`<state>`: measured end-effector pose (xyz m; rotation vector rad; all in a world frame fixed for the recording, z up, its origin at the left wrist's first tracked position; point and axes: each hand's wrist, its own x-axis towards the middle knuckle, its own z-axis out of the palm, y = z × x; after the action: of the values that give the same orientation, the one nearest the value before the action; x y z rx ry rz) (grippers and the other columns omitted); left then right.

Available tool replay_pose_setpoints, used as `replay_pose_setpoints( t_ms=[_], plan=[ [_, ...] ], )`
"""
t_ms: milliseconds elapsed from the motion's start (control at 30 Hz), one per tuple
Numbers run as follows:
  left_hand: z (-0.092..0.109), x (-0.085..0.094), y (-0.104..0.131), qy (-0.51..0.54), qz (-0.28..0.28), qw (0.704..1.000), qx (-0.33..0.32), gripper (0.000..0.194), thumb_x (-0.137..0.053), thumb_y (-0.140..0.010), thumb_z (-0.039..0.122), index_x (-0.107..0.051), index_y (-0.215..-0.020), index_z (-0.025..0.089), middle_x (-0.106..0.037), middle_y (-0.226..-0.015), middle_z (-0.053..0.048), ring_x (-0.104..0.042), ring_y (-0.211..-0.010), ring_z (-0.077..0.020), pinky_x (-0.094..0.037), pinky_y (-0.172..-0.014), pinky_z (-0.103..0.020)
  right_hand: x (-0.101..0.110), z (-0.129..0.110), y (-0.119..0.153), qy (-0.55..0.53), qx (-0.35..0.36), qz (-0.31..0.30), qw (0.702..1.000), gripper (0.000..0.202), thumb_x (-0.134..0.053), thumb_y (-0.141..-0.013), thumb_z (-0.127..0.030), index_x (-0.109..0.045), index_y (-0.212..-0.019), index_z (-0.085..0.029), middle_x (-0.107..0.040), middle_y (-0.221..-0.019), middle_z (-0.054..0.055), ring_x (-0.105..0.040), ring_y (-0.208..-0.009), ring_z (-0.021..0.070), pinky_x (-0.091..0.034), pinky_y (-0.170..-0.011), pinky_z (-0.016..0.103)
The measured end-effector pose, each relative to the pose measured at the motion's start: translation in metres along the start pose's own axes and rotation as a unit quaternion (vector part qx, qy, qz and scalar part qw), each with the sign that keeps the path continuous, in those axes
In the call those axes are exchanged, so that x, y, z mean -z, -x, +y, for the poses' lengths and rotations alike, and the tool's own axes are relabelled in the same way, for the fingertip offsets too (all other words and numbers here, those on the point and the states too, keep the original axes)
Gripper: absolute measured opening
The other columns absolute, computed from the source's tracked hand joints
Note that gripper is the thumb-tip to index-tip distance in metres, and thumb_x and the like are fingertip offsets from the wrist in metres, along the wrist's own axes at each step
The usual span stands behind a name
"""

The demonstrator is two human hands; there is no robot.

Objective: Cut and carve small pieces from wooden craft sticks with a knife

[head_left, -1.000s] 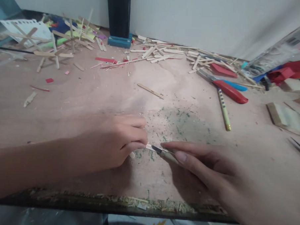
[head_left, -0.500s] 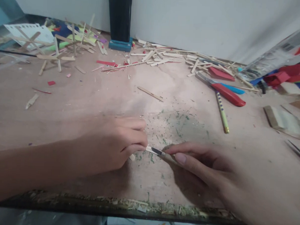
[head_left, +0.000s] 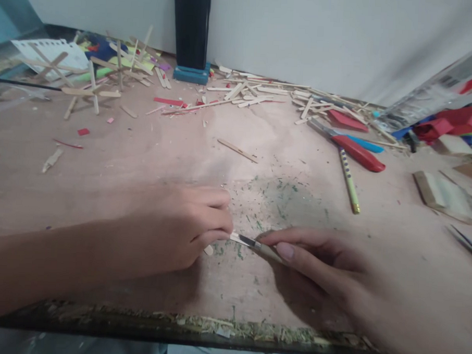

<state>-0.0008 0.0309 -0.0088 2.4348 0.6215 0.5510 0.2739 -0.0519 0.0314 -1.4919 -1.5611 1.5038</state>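
Note:
My left hand (head_left: 194,227) is closed low over the table, its fingers around a small wooden stick (head_left: 208,250) whose rounded end pokes out beneath the thumb side. A pale tip also shows at the fingertips, and most of what lies in the grip is hidden. My right hand (head_left: 326,269) pinches a craft knife (head_left: 270,251) by its handle. The dark blade points left and meets the pale tip at the left fingers. Green shavings (head_left: 286,192) are scattered on the wood around both hands.
Behind lie a single craft stick (head_left: 237,151), a red-handled knife (head_left: 358,151) and a green pencil (head_left: 350,182). Many loose sticks (head_left: 247,96) line the wall. Crossed-stick assemblies (head_left: 93,92) stand at the left. A wooden block (head_left: 429,189) sits at the right. Debris fills the front edge (head_left: 252,331).
The view has shifted slightly. Both hands keep nearly the same pose, with the blade still against the pale tip.

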Motion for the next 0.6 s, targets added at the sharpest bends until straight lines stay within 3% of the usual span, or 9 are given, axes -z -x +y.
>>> replay_pose_setpoints(
  t_ms=[200, 300, 400, 600],
  plan=[
    [-0.009, 0.008, -0.002, 0.066, -0.011, 0.998, -0.01, 0.023, -0.064, -0.114, 0.022, -0.083, -0.103, 0.021, -0.074, -0.1, 0.0, -0.067, -0.086, -0.0124, -0.045, -0.078, -0.028, 0.014, -0.025, -0.006, 0.043, -0.051, -0.054, 0.996, 0.046, -0.072, -0.108, -0.066, -0.091, -0.097, -0.026, -0.062, -0.055, 0.002, -0.048, -0.043, 0.0152, -0.029, -0.041, 0.03],
    [-0.013, 0.019, -0.004, 0.077, -0.019, 0.996, -0.036, 0.017, -0.067, -0.111, 0.018, -0.083, -0.108, 0.021, -0.078, -0.102, 0.0, -0.07, -0.086, -0.012, -0.046, -0.077, -0.025, 0.009, -0.017, -0.006, 0.035, -0.05, -0.034, 0.998, 0.047, -0.074, -0.105, -0.07, -0.091, -0.097, -0.027, -0.058, -0.052, 0.001, -0.049, -0.042, 0.0159, -0.03, -0.039, 0.03],
    [-0.015, 0.027, -0.006, 0.06, -0.028, 0.997, -0.037, 0.02, -0.065, -0.107, 0.012, -0.082, -0.102, 0.02, -0.078, -0.099, 0.0, -0.07, -0.085, -0.0118, -0.046, -0.077, -0.024, 0.003, -0.007, -0.004, 0.003, -0.02, 0.023, 1.0, 0.048, -0.072, -0.103, -0.074, -0.092, -0.096, -0.031, -0.051, -0.046, -0.001, -0.041, -0.037, 0.0147, -0.027, -0.036, 0.03],
    [-0.022, 0.026, -0.008, 0.046, -0.027, 0.997, -0.052, 0.019, -0.067, -0.11, 0.016, -0.08, -0.096, 0.02, -0.075, -0.094, 0.002, -0.065, -0.075, -0.0087, -0.043, -0.072, -0.023, 0.005, -0.009, -0.005, 0.113, -0.012, 0.007, 0.994, 0.051, -0.067, -0.104, -0.078, -0.093, -0.091, -0.035, -0.06, -0.05, 0.004, -0.055, -0.044, 0.0201, -0.036, -0.037, 0.032]
  ],
)
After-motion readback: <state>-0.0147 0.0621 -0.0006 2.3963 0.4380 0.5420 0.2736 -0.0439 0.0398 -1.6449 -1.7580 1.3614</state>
